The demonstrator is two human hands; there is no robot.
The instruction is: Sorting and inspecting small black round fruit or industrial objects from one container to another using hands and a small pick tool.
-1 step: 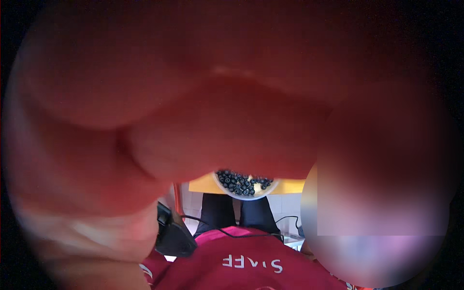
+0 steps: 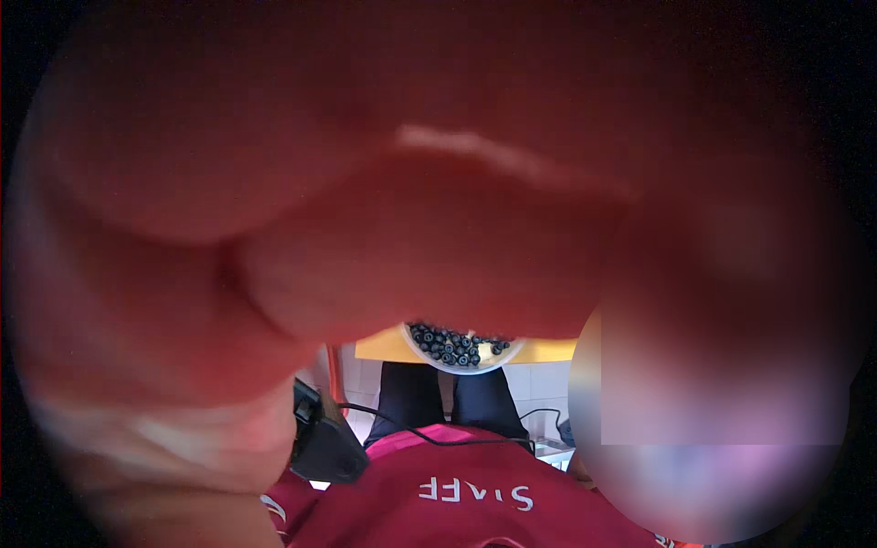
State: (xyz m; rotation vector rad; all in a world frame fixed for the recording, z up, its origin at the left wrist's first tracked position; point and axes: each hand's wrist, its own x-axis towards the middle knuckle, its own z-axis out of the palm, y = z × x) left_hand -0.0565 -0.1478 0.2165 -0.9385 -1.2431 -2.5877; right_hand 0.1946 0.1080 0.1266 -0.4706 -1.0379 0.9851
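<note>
My left hand (image 2: 420, 265) covers most of the head view, very close and out of focus, glowing red. Its fingers lie across the picture from the left. Whether they hold anything is hidden. Next to its wrist side is a black boxy device (image 2: 331, 449) with a black cable (image 2: 429, 441). Below the fingers a round, pale-rimmed bowl (image 2: 468, 371) shows in part. Small dark round pieces (image 2: 448, 347) with ring-like centres, resembling blueberries, lie in it. My right hand cannot be made out; a blurred pale rounded shape (image 2: 722, 484) fills the lower right.
The bowl sits at the edge of a yellow tabletop (image 2: 548, 351). Dark-trousered legs (image 2: 408, 393) and a dark red shirt (image 2: 393, 502) with white lettering are below it. Pale tiles (image 2: 539, 388) show behind. A red upright bar (image 2: 334, 374) stands left of the legs.
The light strip between the blurred fingers is longer and brighter. The black device and the shirt sit slightly further left and up in the picture; the bowl has barely shifted.
</note>
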